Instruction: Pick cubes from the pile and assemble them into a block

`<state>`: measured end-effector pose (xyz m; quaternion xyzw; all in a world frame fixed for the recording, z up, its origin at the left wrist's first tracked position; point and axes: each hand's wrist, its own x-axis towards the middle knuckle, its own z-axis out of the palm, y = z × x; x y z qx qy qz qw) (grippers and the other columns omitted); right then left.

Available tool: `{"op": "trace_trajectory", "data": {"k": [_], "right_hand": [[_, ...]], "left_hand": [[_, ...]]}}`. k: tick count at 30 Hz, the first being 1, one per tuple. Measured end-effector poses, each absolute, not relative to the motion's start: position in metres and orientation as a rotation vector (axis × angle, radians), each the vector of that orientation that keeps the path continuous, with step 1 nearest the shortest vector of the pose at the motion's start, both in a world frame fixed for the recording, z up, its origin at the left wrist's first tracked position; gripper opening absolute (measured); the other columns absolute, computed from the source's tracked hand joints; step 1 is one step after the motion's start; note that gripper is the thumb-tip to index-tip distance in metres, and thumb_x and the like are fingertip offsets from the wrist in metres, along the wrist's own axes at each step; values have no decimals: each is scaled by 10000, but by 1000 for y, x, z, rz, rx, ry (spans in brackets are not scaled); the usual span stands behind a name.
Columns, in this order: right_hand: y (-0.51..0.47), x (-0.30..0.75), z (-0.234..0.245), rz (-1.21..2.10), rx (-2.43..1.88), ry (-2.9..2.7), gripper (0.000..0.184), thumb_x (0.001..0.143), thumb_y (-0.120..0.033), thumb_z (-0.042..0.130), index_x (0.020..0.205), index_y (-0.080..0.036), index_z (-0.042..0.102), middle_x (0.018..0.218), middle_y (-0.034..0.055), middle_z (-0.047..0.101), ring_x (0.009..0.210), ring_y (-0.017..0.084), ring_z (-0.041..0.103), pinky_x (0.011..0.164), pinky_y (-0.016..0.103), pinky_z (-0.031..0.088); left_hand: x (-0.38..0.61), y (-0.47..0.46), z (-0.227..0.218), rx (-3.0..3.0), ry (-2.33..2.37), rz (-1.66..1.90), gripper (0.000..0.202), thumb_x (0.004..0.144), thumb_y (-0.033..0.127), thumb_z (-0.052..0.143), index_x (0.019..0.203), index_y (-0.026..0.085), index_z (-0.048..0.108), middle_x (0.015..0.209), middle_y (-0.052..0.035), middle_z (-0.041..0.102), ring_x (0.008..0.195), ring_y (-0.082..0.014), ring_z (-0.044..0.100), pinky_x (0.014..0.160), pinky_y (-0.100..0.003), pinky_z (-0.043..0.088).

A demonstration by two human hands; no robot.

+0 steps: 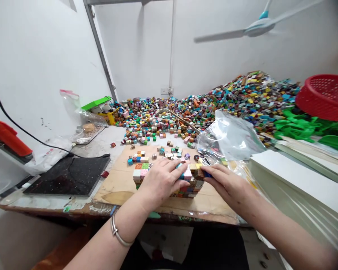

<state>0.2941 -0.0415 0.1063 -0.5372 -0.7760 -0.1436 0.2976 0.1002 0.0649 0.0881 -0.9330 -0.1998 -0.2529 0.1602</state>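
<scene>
A stack of small printed cubes (185, 192), packed into a rectangular block, stands on a brown board (115, 183) in front of me. Across its top lies my left hand (160, 179), thumb at the near side and fingers reaching over the upper cubes, gripping the stack. At the right end, my right hand (228, 185) presses its closed fingers against the corner. Beside those fingertips are a brown cube (198, 174) and something dark blue, partly hidden. Behind the stack lie a short row of cubes (136, 158) and several loose ones (171, 152).
A large heap of cubes (236, 97) lines the wall. Clear plastic bags (231, 135) lie behind my right hand. White boards or sheets (304, 180), green plastic pieces (295, 125) and a red basket (321, 97) are on the right. A black speckled slab (70, 176) lies left.
</scene>
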Motion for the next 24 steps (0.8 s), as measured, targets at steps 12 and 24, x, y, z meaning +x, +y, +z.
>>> {"op": "trace_trajectory", "data": {"k": [12, 24], "right_hand": [[-53, 270, 75, -66, -1745, -1509, 505, 884, -398, 371, 1336, -174, 372, 1331, 124, 403, 1224, 228, 400, 1001, 418, 382], [-52, 242, 61, 381, -1799, -1307, 706, 875, -537, 251, 1441, -136, 115, 1465, 73, 177, 1345, 183, 185, 1087, 401, 212]], "left_hand": [[100, 65, 87, -2702, -587, -724, 534, 737, 548, 344, 1223, 331, 387, 1287, 48, 479, 1042, -102, 531, 876, -282, 499], [97, 62, 93, -2770, -617, -659, 555, 741, 553, 290, 1238, 320, 370, 1285, 33, 471, 1092, -127, 505, 942, -315, 494]]}}
